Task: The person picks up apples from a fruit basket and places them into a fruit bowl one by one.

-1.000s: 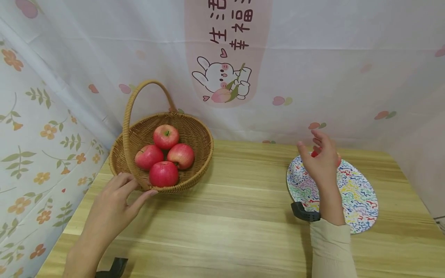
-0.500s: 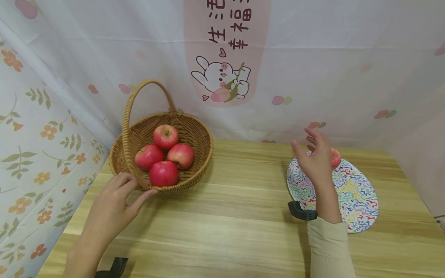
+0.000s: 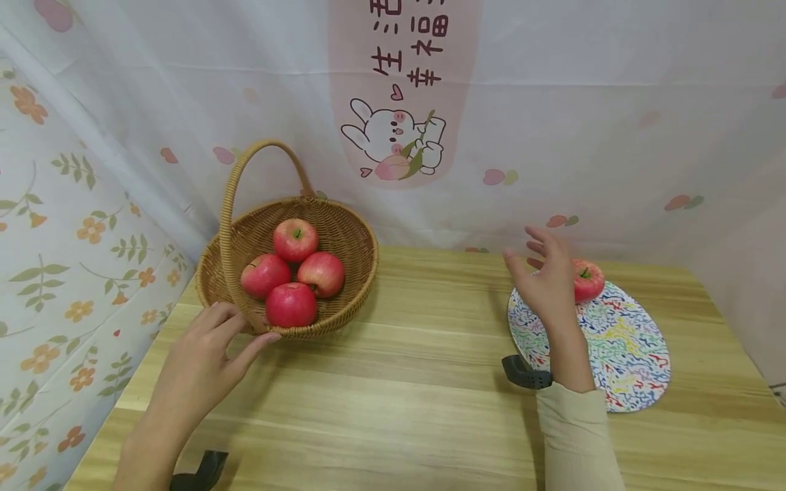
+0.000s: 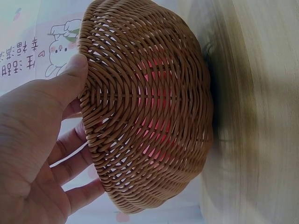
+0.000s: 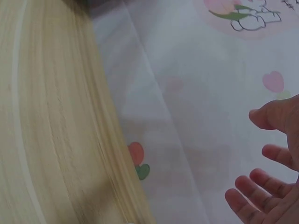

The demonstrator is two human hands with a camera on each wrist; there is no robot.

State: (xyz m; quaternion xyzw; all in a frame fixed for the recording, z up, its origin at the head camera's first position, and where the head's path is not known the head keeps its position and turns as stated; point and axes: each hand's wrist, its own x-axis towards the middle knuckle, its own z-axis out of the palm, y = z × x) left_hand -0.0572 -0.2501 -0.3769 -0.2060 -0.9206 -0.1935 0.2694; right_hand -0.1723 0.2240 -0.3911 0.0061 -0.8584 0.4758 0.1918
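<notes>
My left hand (image 3: 202, 354) holds the near rim of a wicker basket (image 3: 356, 300), thumb on the outside and fingers over the edge beside the foot of its handle. In the left wrist view the woven side of the basket fills the middle, with red showing through the gaps. Several red apples (image 3: 291, 305) lie inside it. My right hand (image 3: 546, 283) hovers over the left part of a colourful patterned placemat (image 3: 632, 348), fingers apart and nothing in them. Just right of that hand, one red apple (image 3: 588, 280) rests at the placemat's far edge, partly hidden by the hand.
The light wooden table (image 3: 399, 402) runs between basket and placemat. Behind it hangs a white printed cloth (image 3: 552, 123), close to the table's back edge. A flowered cloth (image 3: 67, 286) borders the left side.
My right hand has drawn left off the apple on the placemat, and more of that apple shows. The left hand stays on the basket rim.
</notes>
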